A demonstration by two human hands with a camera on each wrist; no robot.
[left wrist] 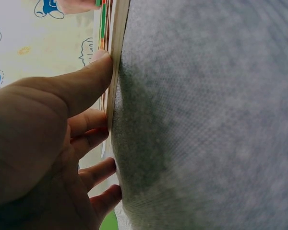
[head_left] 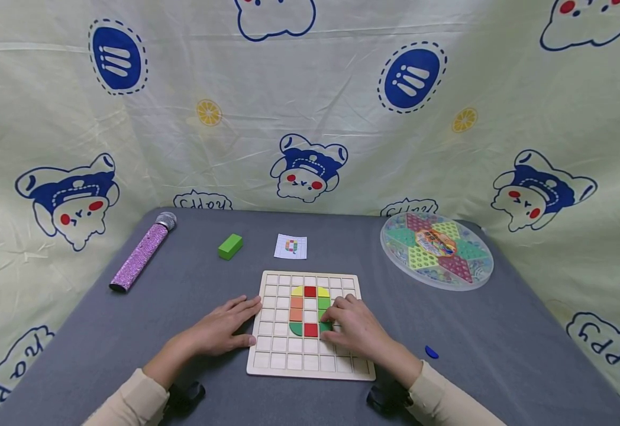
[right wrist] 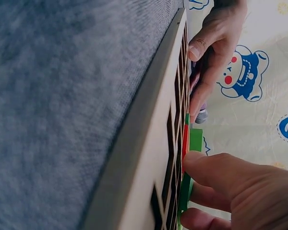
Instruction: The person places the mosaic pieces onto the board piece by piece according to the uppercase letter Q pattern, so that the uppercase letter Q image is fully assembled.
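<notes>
A wooden grid board (head_left: 271, 360) lies on the table, with coloured tiles forming a ring in its cells. My left hand (head_left: 228, 324) steadies the board's left edge, fingers extended and thumb touching the rim. At the ring's lower right corner, my right hand (head_left: 354, 324) pinches a dark green quarter-round tile (right wrist: 185, 191), partly covered by the fingers. Beside it sits a red square tile (head_left: 310, 330). The ring also has a green quarter-round (head_left: 296, 329), orange squares (head_left: 296, 309), yellow quarter-rounds (head_left: 297, 291), a top red square (head_left: 310, 291) and light green squares (head_left: 323, 303).
A small pattern card (head_left: 291, 247) and a green block (head_left: 230, 247) lie behind the board. A glittery pink microphone (head_left: 142, 254) is at the left. On the right are a round Chinese checkers board (head_left: 436, 251) and a small blue piece (head_left: 431, 352).
</notes>
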